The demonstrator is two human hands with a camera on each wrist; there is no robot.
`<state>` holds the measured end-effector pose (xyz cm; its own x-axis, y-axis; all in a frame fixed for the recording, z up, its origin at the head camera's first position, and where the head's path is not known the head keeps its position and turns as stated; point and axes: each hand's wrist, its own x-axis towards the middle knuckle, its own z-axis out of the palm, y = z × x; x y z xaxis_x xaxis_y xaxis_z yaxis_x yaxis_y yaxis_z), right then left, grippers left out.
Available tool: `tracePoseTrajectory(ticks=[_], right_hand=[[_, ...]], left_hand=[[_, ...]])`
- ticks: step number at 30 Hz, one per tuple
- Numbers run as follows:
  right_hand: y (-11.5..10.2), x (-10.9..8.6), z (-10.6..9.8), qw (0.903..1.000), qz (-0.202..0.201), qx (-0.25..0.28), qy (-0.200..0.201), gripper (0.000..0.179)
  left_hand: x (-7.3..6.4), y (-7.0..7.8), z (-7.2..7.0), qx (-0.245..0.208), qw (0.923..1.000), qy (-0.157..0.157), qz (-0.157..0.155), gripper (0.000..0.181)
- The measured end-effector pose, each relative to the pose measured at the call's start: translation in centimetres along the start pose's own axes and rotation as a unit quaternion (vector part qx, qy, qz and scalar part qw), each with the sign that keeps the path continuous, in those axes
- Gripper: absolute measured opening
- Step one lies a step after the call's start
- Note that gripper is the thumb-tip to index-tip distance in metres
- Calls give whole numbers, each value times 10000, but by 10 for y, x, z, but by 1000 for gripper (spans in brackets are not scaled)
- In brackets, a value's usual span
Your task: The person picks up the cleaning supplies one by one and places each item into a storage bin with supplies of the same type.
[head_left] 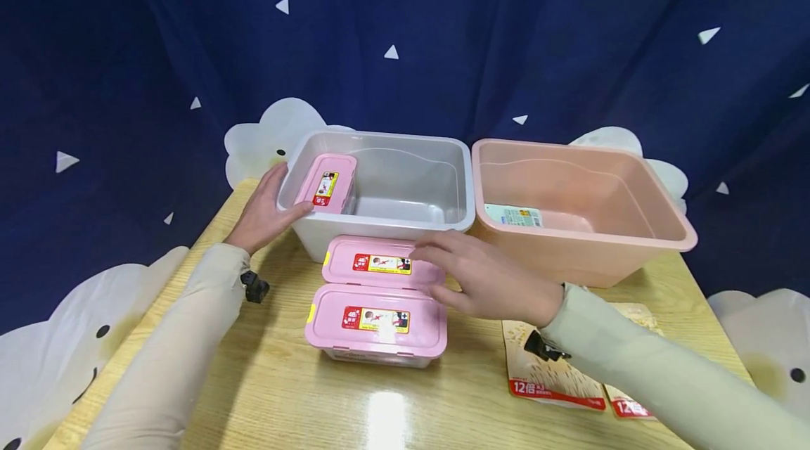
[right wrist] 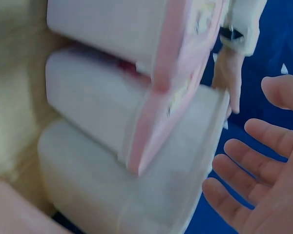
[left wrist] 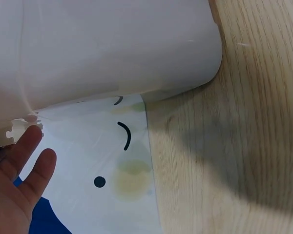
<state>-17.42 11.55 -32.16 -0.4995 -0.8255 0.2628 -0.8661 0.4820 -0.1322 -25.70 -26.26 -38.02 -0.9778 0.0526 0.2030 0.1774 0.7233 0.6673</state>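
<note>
My left hand (head_left: pixel 262 214) is at the left end of a grey-white plastic bin (head_left: pixel 405 176), thumb over its front rim. In the left wrist view, the fingers (left wrist: pixel 25 148) extend loosely beside the bin's outer wall. Inside that bin, at its left end, sits a pink-lidded storage box (head_left: pixel 342 163). Two similar boxes stand in front of the bin: a rear box (head_left: pixel 338 260) and a front box (head_left: pixel 373 351). Over their right ends hovers my right hand (head_left: pixel 484 274). Its fingers (right wrist: pixel 271 136) are spread, holding nothing in the right wrist view.
A peach bin (head_left: pixel 550 183) stands right of the grey-white one, with a green-and-white label or packet (head_left: pixel 512 216) inside. Flat wheat-print packages (head_left: pixel 550 373) lie on the wooden table (head_left: pixel 278 380) under my right forearm. A blue curtain (head_left: pixel 405 0) hangs behind.
</note>
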Motion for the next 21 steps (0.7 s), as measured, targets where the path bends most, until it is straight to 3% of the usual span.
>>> tracePoseTrajectory(ticks=[11, 16, 21], right_hand=[[-20, 6, 20, 9995, -277, 122, -28, 42], [-25, 6, 37, 9990, -428, 94, 18, 58], [-22, 4, 63, 9959, -835, -326, -142, 73]], left_hand=[[0, -2, 0, 29, 10000, 4, 65, 89], [0, -1, -1, 10, 9999, 17, 119, 90], [0, -1, 0, -7, 10000, 9, 66, 90]])
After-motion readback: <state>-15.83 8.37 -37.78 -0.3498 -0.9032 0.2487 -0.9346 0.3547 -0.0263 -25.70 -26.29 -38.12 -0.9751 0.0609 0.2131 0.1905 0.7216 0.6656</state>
